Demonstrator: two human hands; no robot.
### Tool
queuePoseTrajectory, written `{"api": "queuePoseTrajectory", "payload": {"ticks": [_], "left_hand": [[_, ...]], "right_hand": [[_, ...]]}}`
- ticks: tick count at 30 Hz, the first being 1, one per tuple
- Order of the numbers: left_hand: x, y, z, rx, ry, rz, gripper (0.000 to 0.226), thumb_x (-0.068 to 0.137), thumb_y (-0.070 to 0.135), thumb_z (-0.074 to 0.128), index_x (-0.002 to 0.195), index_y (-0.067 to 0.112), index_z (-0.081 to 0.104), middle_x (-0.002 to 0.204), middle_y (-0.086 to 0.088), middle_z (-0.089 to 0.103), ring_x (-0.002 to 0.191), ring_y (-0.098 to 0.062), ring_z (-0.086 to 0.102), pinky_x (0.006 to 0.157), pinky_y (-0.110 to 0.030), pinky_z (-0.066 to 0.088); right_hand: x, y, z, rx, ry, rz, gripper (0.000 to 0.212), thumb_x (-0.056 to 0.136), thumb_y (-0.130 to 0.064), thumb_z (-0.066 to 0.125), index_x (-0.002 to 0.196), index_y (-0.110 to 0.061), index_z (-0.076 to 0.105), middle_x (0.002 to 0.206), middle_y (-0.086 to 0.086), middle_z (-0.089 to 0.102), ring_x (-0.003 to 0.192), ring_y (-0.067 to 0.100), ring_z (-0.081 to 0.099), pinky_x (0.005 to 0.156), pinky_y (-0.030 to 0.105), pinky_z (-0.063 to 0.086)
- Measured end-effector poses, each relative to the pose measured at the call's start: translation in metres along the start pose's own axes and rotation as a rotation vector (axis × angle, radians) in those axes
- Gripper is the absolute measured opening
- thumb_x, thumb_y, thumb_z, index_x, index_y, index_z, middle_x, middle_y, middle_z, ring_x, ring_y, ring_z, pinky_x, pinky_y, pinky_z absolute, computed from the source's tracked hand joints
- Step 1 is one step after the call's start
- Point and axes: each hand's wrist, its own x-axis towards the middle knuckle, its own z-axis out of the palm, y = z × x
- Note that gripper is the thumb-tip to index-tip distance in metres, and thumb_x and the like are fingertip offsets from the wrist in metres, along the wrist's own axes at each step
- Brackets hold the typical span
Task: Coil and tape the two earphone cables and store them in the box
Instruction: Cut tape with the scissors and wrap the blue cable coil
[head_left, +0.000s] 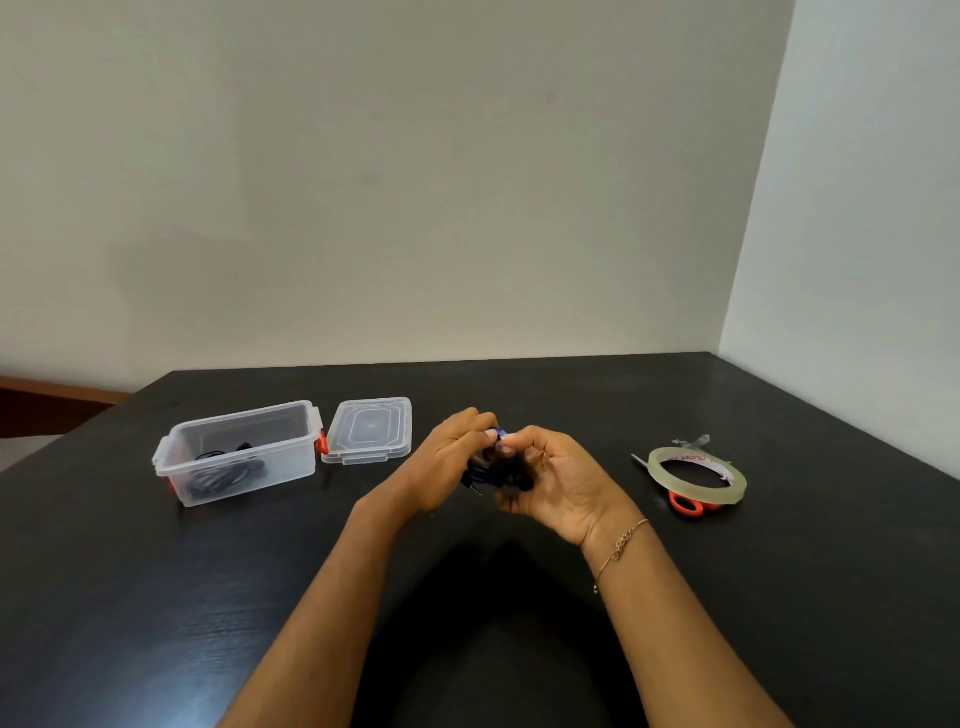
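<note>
Earphone cable (491, 470) pinched between both hands.

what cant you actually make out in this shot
- Head view: the dark blue coiled earphone cable is mostly covered by the left hand and right hand; any tape on it is hidden.
- Orange-handled scissors: mostly under the clear tape roll.
- Black cable in the clear plastic box: blurred by the wall.

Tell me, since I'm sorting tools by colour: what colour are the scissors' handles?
Orange-red; the scissors lie partly under the tape roll, head view.
</note>
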Motion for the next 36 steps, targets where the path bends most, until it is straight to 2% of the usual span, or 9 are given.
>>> {"api": "queuePoseTrajectory", "payload": {"ticks": [2, 6, 11, 15, 20, 24, 29, 33, 36], "left_hand": [[0.0, 0.001, 0.0, 0.012, -0.014, -0.003, 0.027, 0.081, 0.032, 0.032, 0.079, 0.009, 0.047, 0.082, -0.004, 0.044, 0.08, -0.016, 0.044, 0.079, -0.028, 0.039], [0.0, 0.005, 0.003, 0.096, -0.059, 0.021, 0.006, 0.074, 0.027, 0.037, 0.07, 0.026, 0.043, 0.078, 0.004, 0.042, 0.075, -0.011, 0.041, 0.07, -0.021, 0.035], [0.0, 0.005, 0.003, 0.106, -0.064, 0.028, 0.01, 0.081, 0.034, 0.042, 0.073, 0.029, 0.044, 0.079, 0.007, 0.045, 0.074, -0.006, 0.043, 0.067, -0.014, 0.035], [0.0, 0.002, 0.002, 0.161, -0.028, 0.048, 0.023, 0.094, 0.03, 0.046, 0.072, 0.027, 0.045, 0.077, 0.005, 0.044, 0.071, -0.007, 0.043, 0.066, -0.015, 0.036], [0.001, -0.001, 0.004, 0.178, 0.078, 0.086, 0.032, 0.092, 0.035, 0.043, 0.062, 0.025, 0.044, 0.069, 0.004, 0.041, 0.064, -0.008, 0.04, 0.064, -0.02, 0.036], [0.001, -0.005, 0.005, 0.195, 0.189, 0.076, 0.037, 0.092, 0.022, 0.051, 0.056, 0.025, 0.042, 0.066, 0.003, 0.041, 0.062, -0.009, 0.04, 0.06, -0.015, 0.036], [0.004, -0.008, 0.01, 0.118, 0.332, 0.039, 0.04, 0.086, 0.006, 0.054, 0.05, 0.019, 0.042, 0.064, 0.001, 0.039, 0.059, -0.009, 0.038, 0.057, -0.015, 0.035], [0.0, -0.003, 0.008, -0.06, 0.394, 0.011, 0.037, 0.091, 0.012, 0.052, 0.054, 0.017, 0.046, 0.064, -0.001, 0.043, 0.061, -0.01, 0.043, 0.059, -0.013, 0.038], [-0.007, 0.001, 0.008, -0.171, 0.413, -0.036, 0.036, 0.095, 0.018, 0.044, 0.059, 0.017, 0.048, 0.068, -0.004, 0.048, 0.065, -0.01, 0.047, 0.062, -0.014, 0.042]], "right_hand": [[0.002, 0.002, 0.0, 0.016, 0.004, 0.016, 0.021, 0.073, -0.02, 0.054, 0.09, -0.009, 0.061, 0.092, 0.011, 0.061, 0.085, 0.021, 0.056, 0.067, 0.03, 0.041], [0.004, 0.004, -0.001, 0.071, 0.019, 0.034, 0.014, 0.072, -0.018, 0.049, 0.067, -0.013, 0.062, 0.081, 0.006, 0.059, 0.08, 0.02, 0.056, 0.067, 0.032, 0.038], [0.005, 0.001, -0.002, 0.13, 0.006, 0.048, 0.032, 0.068, -0.034, 0.047, 0.074, -0.005, 0.061, 0.074, 0.01, 0.062, 0.083, 0.026, 0.056, 0.069, 0.034, 0.041], [0.006, 0.0, -0.003, 0.113, 0.04, 0.053, 0.051, 0.083, -0.041, 0.041, 0.094, 0.002, 0.064, 0.099, 0.021, 0.061, 0.092, 0.032, 0.057, 0.075, 0.036, 0.047], [0.006, -0.001, -0.002, 0.009, 0.064, 0.028, 0.06, 0.088, -0.042, 0.038, 0.112, 0.008, 0.059, 0.109, 0.025, 0.06, 0.099, 0.034, 0.058, 0.081, 0.039, 0.051], [0.003, 0.0, -0.002, -0.123, 0.068, -0.044, 0.037, 0.089, -0.034, 0.043, 0.095, -0.003, 0.063, 0.09, 0.013, 0.062, 0.085, 0.023, 0.059, 0.072, 0.03, 0.05], [0.001, 0.001, 0.002, -0.276, 0.029, -0.135, 0.018, 0.09, -0.018, 0.048, 0.09, -0.012, 0.065, 0.091, 0.007, 0.064, 0.088, 0.018, 0.059, 0.083, 0.033, 0.048], [0.0, 0.001, 0.006, -0.348, 0.021, -0.212, 0.017, 0.09, -0.013, 0.052, 0.1, -0.011, 0.065, 0.104, 0.01, 0.066, 0.104, 0.024, 0.06, 0.089, 0.035, 0.051], [0.001, 0.006, 0.015, -0.458, 0.098, -0.281, 0.012, 0.086, -0.015, 0.06, 0.097, -0.015, 0.065, 0.101, 0.006, 0.068, 0.098, 0.018, 0.064, 0.088, 0.031, 0.053]]}}
